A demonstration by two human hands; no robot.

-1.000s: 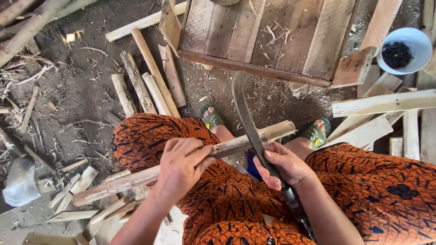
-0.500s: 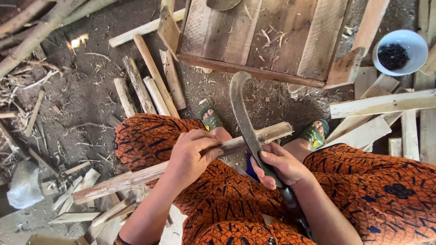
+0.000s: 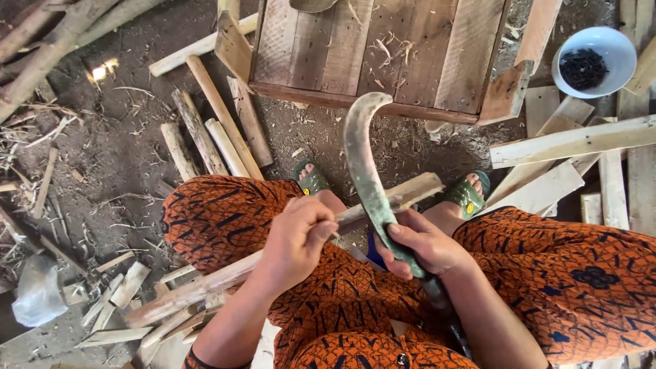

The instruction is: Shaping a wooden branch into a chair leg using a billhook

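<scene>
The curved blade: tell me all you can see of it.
The curved blade is a long sickle-like knife of dull greenish-grey metal, its hooked tip pointing away toward the wooden pallet. It crosses over the wooden stick above the lap. The right hand presses on its lower part; a dark handle runs back under the forearm.

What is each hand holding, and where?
Left hand grips the long wooden stick near its middle. Right hand holds the curved blade low, just above its handle.
</scene>
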